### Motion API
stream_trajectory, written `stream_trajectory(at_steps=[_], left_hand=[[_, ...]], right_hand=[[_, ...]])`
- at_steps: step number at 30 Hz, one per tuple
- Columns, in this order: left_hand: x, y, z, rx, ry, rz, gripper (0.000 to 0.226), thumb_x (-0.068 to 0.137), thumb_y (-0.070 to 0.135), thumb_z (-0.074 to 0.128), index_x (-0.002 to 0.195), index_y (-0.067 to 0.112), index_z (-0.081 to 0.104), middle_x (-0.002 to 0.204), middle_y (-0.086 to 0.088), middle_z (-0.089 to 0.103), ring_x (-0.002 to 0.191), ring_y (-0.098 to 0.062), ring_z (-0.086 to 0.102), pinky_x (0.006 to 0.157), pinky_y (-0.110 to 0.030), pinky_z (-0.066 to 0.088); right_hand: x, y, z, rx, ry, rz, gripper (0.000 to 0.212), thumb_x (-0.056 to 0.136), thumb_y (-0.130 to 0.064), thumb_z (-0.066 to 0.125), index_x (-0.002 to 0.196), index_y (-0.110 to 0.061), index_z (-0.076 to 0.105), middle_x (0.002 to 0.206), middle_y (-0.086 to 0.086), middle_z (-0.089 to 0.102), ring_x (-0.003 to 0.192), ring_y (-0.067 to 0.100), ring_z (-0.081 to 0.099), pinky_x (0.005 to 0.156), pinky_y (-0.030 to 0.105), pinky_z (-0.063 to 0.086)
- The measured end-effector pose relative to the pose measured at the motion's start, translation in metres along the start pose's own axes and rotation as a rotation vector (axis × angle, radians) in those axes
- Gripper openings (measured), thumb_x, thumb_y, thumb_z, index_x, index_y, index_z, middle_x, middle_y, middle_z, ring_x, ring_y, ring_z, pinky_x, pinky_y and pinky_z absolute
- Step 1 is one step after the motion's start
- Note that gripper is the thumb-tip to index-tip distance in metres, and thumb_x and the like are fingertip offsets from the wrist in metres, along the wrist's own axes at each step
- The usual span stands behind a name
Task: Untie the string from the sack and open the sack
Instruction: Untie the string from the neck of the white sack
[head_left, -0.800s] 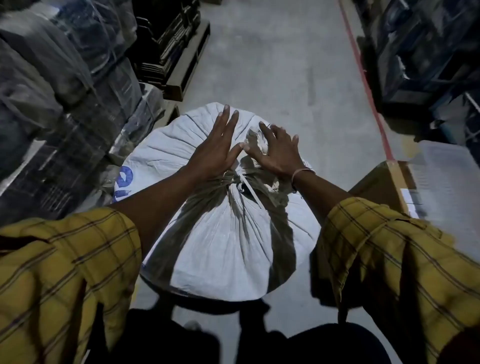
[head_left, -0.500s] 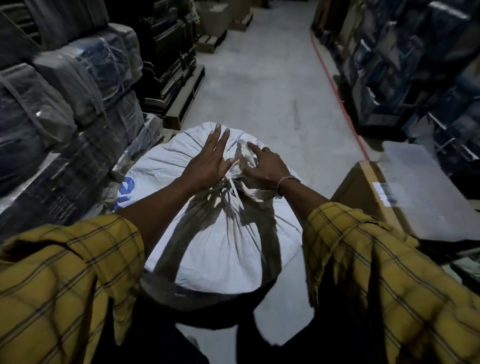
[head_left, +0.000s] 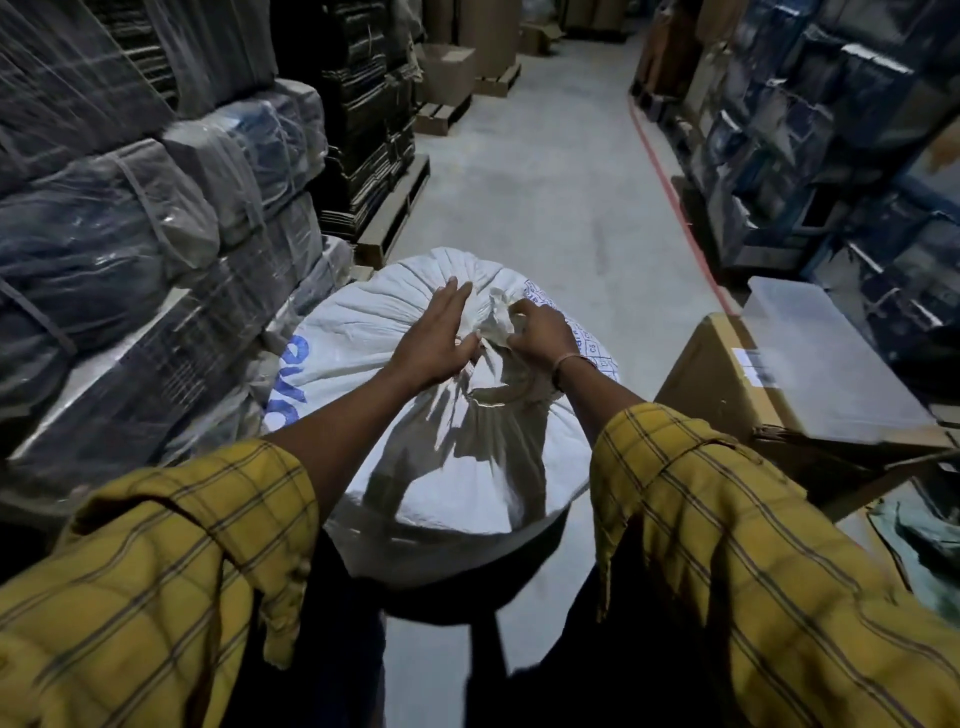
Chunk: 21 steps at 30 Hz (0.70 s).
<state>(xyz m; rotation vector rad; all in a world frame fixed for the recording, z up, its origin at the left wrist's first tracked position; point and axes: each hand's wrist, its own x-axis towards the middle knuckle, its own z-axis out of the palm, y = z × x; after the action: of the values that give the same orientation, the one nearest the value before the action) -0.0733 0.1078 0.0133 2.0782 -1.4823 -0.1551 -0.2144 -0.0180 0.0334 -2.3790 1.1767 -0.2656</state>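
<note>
A full white woven sack (head_left: 374, 332) with blue lettering stands on the floor right in front of me. Its gathered neck (head_left: 496, 319) bunches up at the top centre, tied off. The string itself is hidden between my hands. My left hand (head_left: 434, 340) lies flat against the left side of the neck, fingers stretched forward and close together. My right hand (head_left: 537, 335) is curled around the right side of the neck, fingers pinching the bunched fabric.
Plastic-wrapped bundles (head_left: 130, 249) are stacked tight against the sack's left. A cardboard box (head_left: 727, 384) with a clear plastic lid (head_left: 810, 353) sits to the right. Grey aisle floor (head_left: 545, 182) runs ahead, with a red line (head_left: 670, 192) and shelving on the right.
My right hand went from flat, spread fingers to a curl gripping the sack's neck. My left hand drew in closer to the neck. The view tilted up along the aisle.
</note>
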Motion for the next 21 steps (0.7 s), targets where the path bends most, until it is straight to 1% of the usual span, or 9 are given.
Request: stream_trajectory(at_steps=[4,6,9,10,12,14,17,19,21], left_hand=[[0.013,-0.012,0.009,-0.103,0.077,-0.038,0.075,0.099,0.026,0.063,0.164,0.016,0.027,0.174,-0.009,0.02,0.161,-0.023,0.02,0.124,-0.04,0.029],[0.017,-0.02,0.013,-0.147,0.109,-0.043,0.074,0.097,0.023,0.065,0.162,0.014,0.031,0.172,-0.01,0.024,0.16,-0.024,0.022,0.124,-0.039,0.029],[0.023,-0.029,0.022,-0.221,0.174,-0.077,0.071,0.096,0.02,0.066,0.16,0.013,0.037,0.17,-0.011,0.03,0.158,-0.024,0.027,0.123,-0.034,0.029],[0.025,-0.032,0.027,-0.252,0.205,-0.095,0.068,0.096,0.019,0.065,0.159,0.011,0.039,0.168,-0.012,0.034,0.157,-0.024,0.029,0.123,-0.033,0.029],[0.026,-0.036,0.039,-0.319,0.251,-0.126,0.064,0.096,0.018,0.066,0.155,0.009,0.044,0.162,-0.012,0.042,0.151,-0.025,0.039,0.123,-0.038,0.035],[0.031,-0.036,0.051,-0.372,0.26,-0.14,0.062,0.095,0.019,0.066,0.153,0.008,0.046,0.154,-0.012,0.05,0.141,-0.028,0.05,0.114,-0.044,0.046],[0.041,-0.03,0.061,-0.44,0.277,-0.165,0.062,0.096,0.018,0.066,0.153,0.008,0.046,0.149,-0.014,0.055,0.13,-0.029,0.06,0.108,-0.045,0.051],[0.048,-0.027,0.064,-0.511,0.27,-0.202,0.067,0.095,0.016,0.067,0.156,0.012,0.041,0.148,-0.013,0.058,0.123,-0.027,0.065,0.105,-0.043,0.054],[0.052,-0.027,0.068,-0.578,0.257,-0.257,0.069,0.095,0.013,0.067,0.157,0.015,0.037,0.142,-0.013,0.062,0.116,-0.027,0.068,0.099,-0.04,0.056]], right_hand=[[0.013,-0.004,0.001,-0.18,0.008,0.057,0.055,0.088,-0.044,0.06,0.135,-0.02,0.048,0.135,0.012,0.053,0.123,0.036,0.055,0.103,0.053,0.042],[0.022,-0.008,0.003,-0.284,0.108,0.038,0.064,0.087,-0.045,0.061,0.141,-0.018,0.039,0.139,0.011,0.045,0.128,0.038,0.049,0.104,0.055,0.037],[0.043,-0.012,0.003,-0.525,0.237,-0.184,0.077,0.085,-0.03,0.066,0.152,-0.017,0.03,0.155,0.011,0.033,0.149,0.04,0.024,0.115,0.061,0.021],[0.049,-0.015,0.002,-0.588,0.245,-0.286,0.076,0.084,-0.022,0.066,0.152,-0.014,0.033,0.156,0.012,0.034,0.15,0.038,0.022,0.118,0.061,0.017],[0.061,-0.024,0.006,-0.649,0.221,-0.464,0.06,0.085,-0.013,0.059,0.144,-0.008,0.045,0.147,0.016,0.046,0.145,0.037,0.033,0.122,0.056,0.015],[0.073,-0.029,0.012,-0.664,0.134,-0.532,0.045,0.087,-0.013,0.054,0.131,-0.005,0.056,0.13,0.018,0.058,0.129,0.037,0.049,0.12,0.048,0.018],[0.09,-0.018,0.019,-0.587,0.007,-0.421,0.042,0.09,-0.012,0.053,0.131,-0.005,0.059,0.125,0.019,0.065,0.119,0.037,0.058,0.109,0.041,0.031],[0.095,-0.003,0.021,-0.477,-0.029,-0.331,0.043,0.093,-0.014,0.054,0.135,-0.009,0.06,0.127,0.017,0.067,0.122,0.035,0.058,0.106,0.038,0.032],[0.094,0.011,0.026,-0.408,-0.049,-0.289,0.038,0.093,-0.02,0.056,0.13,-0.016,0.066,0.124,0.013,0.07,0.121,0.033,0.059,0.108,0.039,0.03]])
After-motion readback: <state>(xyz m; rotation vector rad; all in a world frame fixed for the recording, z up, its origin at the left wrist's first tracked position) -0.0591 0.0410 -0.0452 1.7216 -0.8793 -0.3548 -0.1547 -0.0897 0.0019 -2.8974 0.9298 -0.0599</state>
